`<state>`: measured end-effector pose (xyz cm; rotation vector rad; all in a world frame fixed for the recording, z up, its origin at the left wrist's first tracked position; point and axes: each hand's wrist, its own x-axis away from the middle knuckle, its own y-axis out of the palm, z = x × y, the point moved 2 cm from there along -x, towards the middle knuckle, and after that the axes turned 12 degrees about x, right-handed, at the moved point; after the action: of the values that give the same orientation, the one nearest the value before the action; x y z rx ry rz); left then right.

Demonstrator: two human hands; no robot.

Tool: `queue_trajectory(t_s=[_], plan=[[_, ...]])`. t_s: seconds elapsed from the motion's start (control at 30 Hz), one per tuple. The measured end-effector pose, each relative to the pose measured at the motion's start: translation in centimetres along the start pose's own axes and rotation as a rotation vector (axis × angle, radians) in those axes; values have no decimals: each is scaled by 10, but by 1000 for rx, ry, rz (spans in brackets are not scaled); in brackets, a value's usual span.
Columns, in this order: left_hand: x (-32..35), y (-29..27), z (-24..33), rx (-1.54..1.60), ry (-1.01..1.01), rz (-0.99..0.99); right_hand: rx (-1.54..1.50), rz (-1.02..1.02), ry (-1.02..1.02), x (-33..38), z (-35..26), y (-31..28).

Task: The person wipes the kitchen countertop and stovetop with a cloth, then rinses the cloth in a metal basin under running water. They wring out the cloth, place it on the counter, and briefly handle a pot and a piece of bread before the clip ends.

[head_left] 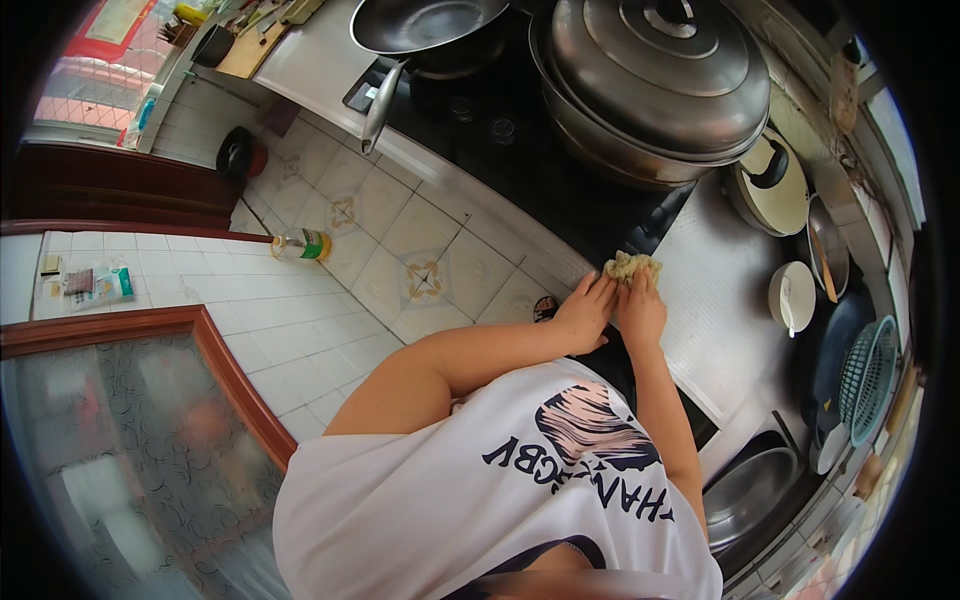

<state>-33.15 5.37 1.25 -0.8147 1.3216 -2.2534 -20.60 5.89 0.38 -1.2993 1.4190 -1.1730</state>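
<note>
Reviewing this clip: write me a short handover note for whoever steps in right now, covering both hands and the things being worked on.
Left hand: flat on the front edge of the black stovetop, beside the cloth.
Right hand: fingers pressing down on the yellowish cloth, which lies bunched at the stovetop's near right corner.
On the stove: an empty wok on the left and a large lidded steel pot on the right.
Done: cannot tell how much is wiped.
Left: the stovetop surface around the burners appears untouched by the cloth at present.

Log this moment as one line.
left hand: on stove edge beside cloth | right hand: pressing yellowish cloth | black stovetop | lidded steel pot behind
</note>
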Motion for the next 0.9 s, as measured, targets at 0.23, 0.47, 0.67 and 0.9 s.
queue_trajectory(t_s=[0.23,0.47,0.67,0.9], plan=[[15,18,16,52,-6,-123,-60,-6,-56,35,5,4],[-3,38,71,-64,98,-186,-77,-14,109,87,50,-15],[-24,60,153,-63,359,-181,-36,65,365,160,126,-39],[-31,77,234,192,580,-239,-423,139,839,256,205,-45]])
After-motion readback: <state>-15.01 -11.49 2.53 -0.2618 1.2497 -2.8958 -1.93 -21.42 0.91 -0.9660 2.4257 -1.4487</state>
